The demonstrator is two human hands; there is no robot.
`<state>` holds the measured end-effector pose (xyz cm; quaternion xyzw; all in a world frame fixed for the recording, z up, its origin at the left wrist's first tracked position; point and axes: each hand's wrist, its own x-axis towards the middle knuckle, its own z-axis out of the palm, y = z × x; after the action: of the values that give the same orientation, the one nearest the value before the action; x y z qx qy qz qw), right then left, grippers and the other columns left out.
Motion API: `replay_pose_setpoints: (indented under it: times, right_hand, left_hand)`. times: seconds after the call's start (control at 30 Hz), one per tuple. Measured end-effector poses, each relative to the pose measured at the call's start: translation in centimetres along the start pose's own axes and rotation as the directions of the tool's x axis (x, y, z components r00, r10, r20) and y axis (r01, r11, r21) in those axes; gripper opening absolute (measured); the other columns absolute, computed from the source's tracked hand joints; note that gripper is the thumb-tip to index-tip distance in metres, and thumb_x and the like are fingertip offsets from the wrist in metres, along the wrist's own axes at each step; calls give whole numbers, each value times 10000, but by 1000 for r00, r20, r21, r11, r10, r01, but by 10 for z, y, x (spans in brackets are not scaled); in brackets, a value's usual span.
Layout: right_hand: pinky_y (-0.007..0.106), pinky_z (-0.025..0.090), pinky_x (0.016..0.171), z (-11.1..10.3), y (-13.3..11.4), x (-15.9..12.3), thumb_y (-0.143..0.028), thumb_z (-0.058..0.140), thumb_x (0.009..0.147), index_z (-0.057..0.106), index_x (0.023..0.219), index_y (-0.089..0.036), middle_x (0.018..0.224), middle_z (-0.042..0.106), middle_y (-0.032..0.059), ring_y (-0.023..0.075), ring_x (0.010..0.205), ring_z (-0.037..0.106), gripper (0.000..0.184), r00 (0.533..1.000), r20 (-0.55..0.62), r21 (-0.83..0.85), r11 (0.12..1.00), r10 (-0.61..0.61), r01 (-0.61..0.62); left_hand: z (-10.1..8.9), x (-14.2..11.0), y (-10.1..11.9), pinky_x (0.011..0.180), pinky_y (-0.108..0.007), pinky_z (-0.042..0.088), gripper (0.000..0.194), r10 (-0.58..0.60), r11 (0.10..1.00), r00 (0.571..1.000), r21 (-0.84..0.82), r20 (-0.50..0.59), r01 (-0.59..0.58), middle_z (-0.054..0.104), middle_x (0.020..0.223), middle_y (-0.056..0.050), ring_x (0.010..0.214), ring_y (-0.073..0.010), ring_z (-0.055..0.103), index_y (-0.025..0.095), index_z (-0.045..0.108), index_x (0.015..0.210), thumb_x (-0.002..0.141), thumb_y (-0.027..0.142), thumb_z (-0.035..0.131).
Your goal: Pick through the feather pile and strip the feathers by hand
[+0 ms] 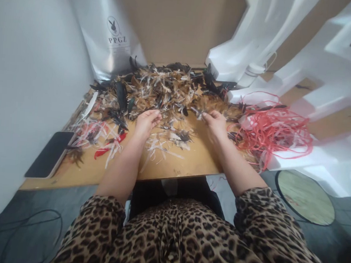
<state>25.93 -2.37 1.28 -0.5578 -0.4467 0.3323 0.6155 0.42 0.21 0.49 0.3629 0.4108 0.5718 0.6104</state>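
Note:
A big heap of brown, black and white feathers [163,89] covers the far half of a wooden table [188,161]. My left hand [147,123] rests at the heap's near edge, its fingers curled in over loose white and dark feathers. My right hand [214,122] reaches into the heap's right side, fingers pinched together on a small tuft of feathers [199,114]. Both forearms lie over the table, and leopard-print sleeves cover my upper arms.
A tangle of red string [273,132] lies to the right, against white foam blocks [291,68]. A dark phone [49,155] sits at the table's left edge beside a white wall. A silver printed bag [110,31] stands behind. A round mat [306,196] lies on the floor.

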Motion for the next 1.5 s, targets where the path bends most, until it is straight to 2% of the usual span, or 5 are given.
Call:
replay_pose_setpoints:
  times: [0.17, 0.33, 0.63, 1.1, 1.5]
  right_hand:
    - [204, 303, 420, -51, 11, 24, -303, 646, 592, 400, 571, -192, 440, 418, -74, 52, 382, 347, 271, 985, -150, 25, 996, 87, -84]
    - [199, 248, 383, -65, 26, 35, -296, 629, 601, 432, 554, -187, 392, 403, -67, 59, 354, 323, 229, 981, -145, -154, 976, 128, -151]
    - [266, 399, 548, -70, 38, 54, -305, 550, 640, 575, 526, -163, 482, 549, 28, 137, 505, 493, 183, 985, -171, -720, 679, 25, -142]
    - [288, 446, 690, -67, 27, 41, -289, 531, 677, 621, 833, -147, 770, 657, 69, 159, 671, 560, 229, 981, -148, -681, 733, -126, -9]
    - [313, 426, 719, -45, -31, 14, -279, 536, 750, 649, 930, -175, 843, 676, 74, 202, 770, 593, 237, 966, 97, -796, 564, -242, 221]
  left_hand:
    - [0, 0, -1, 617, -196, 475, 277, 5, 1000, 1000, 16, 30, -6, 641, 673, -10, 611, -77, 604, 139, 631, 797, 595, 289, 747]
    - [-1, -1, -2, 611, -197, 476, 264, -4, 1000, 999, 30, 49, 3, 642, 677, -14, 616, -80, 608, 138, 628, 792, 603, 281, 744]
    - [3, -4, -2, 622, -209, 486, 271, -15, 994, 995, 108, 96, 5, 651, 674, -26, 604, -81, 606, 129, 640, 774, 589, 290, 754]
    - [7, -6, -2, 585, -192, 462, 274, 16, 985, 995, 170, 96, -32, 655, 656, -40, 561, -73, 587, 109, 644, 752, 577, 290, 753]
    - [9, -5, -4, 580, -219, 453, 236, 75, 958, 995, 271, 65, -90, 653, 625, -47, 560, -96, 585, 108, 648, 724, 589, 283, 731]
